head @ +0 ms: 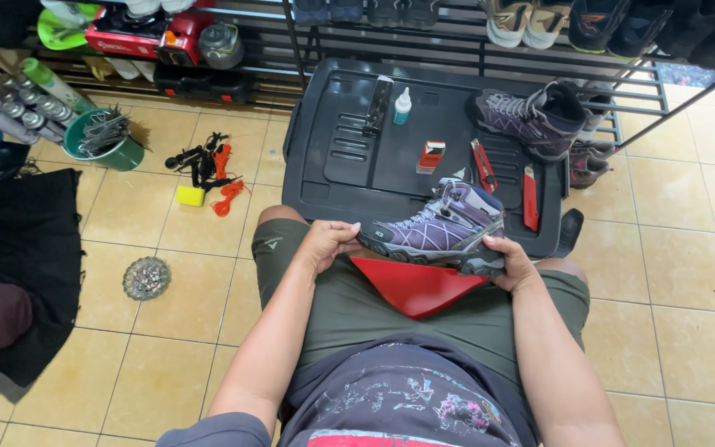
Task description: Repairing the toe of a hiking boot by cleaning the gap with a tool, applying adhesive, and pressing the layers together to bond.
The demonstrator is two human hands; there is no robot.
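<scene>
Both hands, left (324,242) and right (511,263), gripped a boot (436,228). A green pot (113,145) held metal sticks (103,131).

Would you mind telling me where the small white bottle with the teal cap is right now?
In the head view, the small white bottle stands upright at the far edge of the dark plastic lid, just right of a black bar-shaped tool.

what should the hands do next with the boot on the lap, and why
Probably tip the purple boot sole-up. The left hand grips its toe and the right hand its heel, holding it level over the red sheet on the lap, so the sole faces away. The glue bottle and red cutter lie untouched on the dark lid.
</scene>
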